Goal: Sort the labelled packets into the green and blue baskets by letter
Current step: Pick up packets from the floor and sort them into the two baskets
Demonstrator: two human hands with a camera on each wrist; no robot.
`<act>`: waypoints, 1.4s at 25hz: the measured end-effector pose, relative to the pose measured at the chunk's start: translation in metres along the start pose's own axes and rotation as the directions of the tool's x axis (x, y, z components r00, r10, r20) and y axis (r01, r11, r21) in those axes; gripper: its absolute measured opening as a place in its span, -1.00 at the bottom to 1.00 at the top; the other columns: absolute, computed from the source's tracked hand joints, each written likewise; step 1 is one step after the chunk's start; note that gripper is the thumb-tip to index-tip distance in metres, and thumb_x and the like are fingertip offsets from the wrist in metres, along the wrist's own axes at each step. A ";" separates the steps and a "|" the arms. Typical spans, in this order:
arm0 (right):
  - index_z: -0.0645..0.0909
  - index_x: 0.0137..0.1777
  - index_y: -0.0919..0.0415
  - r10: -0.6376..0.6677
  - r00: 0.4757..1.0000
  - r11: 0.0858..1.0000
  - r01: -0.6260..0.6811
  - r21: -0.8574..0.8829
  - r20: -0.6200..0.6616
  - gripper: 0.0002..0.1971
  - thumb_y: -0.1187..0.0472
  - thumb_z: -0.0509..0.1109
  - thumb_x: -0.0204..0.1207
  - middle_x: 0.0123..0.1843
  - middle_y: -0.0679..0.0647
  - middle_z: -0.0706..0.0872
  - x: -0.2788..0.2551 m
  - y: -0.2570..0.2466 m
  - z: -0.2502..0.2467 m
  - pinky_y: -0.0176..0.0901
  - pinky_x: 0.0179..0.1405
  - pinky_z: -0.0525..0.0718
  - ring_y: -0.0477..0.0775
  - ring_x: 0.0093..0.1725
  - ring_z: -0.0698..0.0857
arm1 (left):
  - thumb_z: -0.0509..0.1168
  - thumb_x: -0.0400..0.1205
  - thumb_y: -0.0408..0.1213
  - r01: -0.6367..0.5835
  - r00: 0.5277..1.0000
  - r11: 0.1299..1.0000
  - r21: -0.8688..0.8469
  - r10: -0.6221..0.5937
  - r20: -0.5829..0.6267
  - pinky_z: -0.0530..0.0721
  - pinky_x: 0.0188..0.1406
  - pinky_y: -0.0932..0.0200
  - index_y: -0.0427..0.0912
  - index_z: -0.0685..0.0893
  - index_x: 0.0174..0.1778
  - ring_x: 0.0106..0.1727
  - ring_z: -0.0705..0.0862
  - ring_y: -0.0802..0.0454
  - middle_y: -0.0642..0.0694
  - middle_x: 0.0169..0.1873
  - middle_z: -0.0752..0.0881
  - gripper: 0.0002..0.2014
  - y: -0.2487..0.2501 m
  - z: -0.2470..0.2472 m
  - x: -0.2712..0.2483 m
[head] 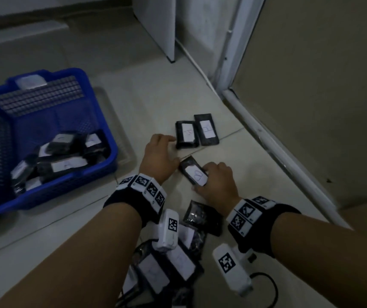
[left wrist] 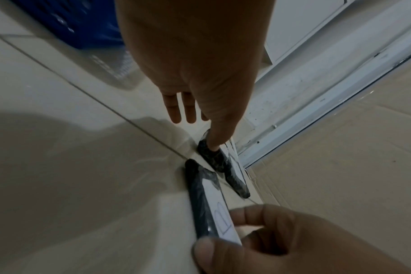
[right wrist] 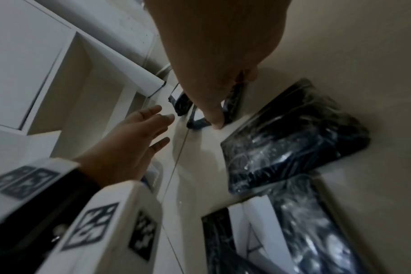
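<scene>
Right hand [head: 217, 181] round packet [head: 194, 172]

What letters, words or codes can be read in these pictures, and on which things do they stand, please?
"B": white label of the packet gripped by the right hand.
"B", faint: label of the left floor packet that the left hand touches.
Blurred letter, possibly "A": right floor packet.
Unreadable labels: packets in the blue basket and the near pile.
Square codes, no text: wrist bands.
</scene>
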State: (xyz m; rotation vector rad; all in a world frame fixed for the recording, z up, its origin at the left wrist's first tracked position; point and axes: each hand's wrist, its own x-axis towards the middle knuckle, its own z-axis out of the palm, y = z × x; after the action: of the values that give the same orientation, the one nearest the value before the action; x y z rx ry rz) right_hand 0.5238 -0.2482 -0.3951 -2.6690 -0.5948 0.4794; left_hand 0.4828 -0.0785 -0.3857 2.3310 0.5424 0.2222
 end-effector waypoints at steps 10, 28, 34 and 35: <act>0.38 0.13 0.25 0.120 0.991 0.913 -0.132 0.386 0.055 -0.56 0.27 0.51 0.34 0.03 0.20 0.66 0.011 0.032 -0.020 0.03 -0.07 0.67 0.26 0.01 0.67 | 0.54 0.36 -0.09 -0.015 0.967 0.963 0.268 -0.054 0.248 0.33 0.52 -0.17 -0.13 -0.04 0.66 0.55 0.27 -0.29 -0.25 0.57 0.25 0.09 0.015 0.019 0.073; 0.47 0.27 0.10 -0.331 0.936 0.716 0.165 0.678 0.122 -0.62 0.35 0.33 0.46 -0.03 0.07 0.68 -0.051 -0.205 -0.010 -0.18 -0.38 0.66 0.03 -0.22 0.65 | 0.54 0.28 -0.36 0.161 0.872 0.980 -0.116 -0.197 -0.448 0.29 0.13 0.52 -0.15 0.27 0.52 0.22 0.35 0.18 -0.15 0.36 0.25 -0.11 -0.078 -0.203 -0.125; 0.34 0.36 0.23 -0.511 0.823 0.711 0.243 0.659 0.247 -0.51 0.44 0.38 0.47 0.19 0.26 0.63 -0.071 -0.340 0.047 -0.32 -0.45 0.64 0.09 -0.26 0.68 | 0.59 0.20 -0.33 0.398 0.679 0.903 -0.161 -0.408 -0.610 0.49 0.37 0.02 -0.22 0.40 0.41 0.31 0.49 -0.12 -0.21 0.27 0.44 -0.16 -0.172 -0.298 -0.205; 0.33 0.28 0.25 -0.505 0.820 0.716 0.225 0.661 0.268 -0.56 0.47 0.38 0.47 0.12 0.29 0.65 -0.075 -0.364 0.057 -0.31 -0.50 0.63 0.08 -0.38 0.65 | 0.60 0.20 -0.30 0.427 0.655 0.887 -0.176 -0.438 -0.616 0.49 0.39 -0.03 -0.22 0.40 0.42 0.32 0.49 -0.14 -0.22 0.28 0.44 -0.14 -0.187 -0.310 -0.214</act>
State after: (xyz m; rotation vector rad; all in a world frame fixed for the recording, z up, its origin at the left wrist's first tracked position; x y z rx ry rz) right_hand 0.3148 0.0408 -0.2761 -1.7602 -0.9083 0.9665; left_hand 0.1356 0.1397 -0.2908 1.9815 1.4149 0.8101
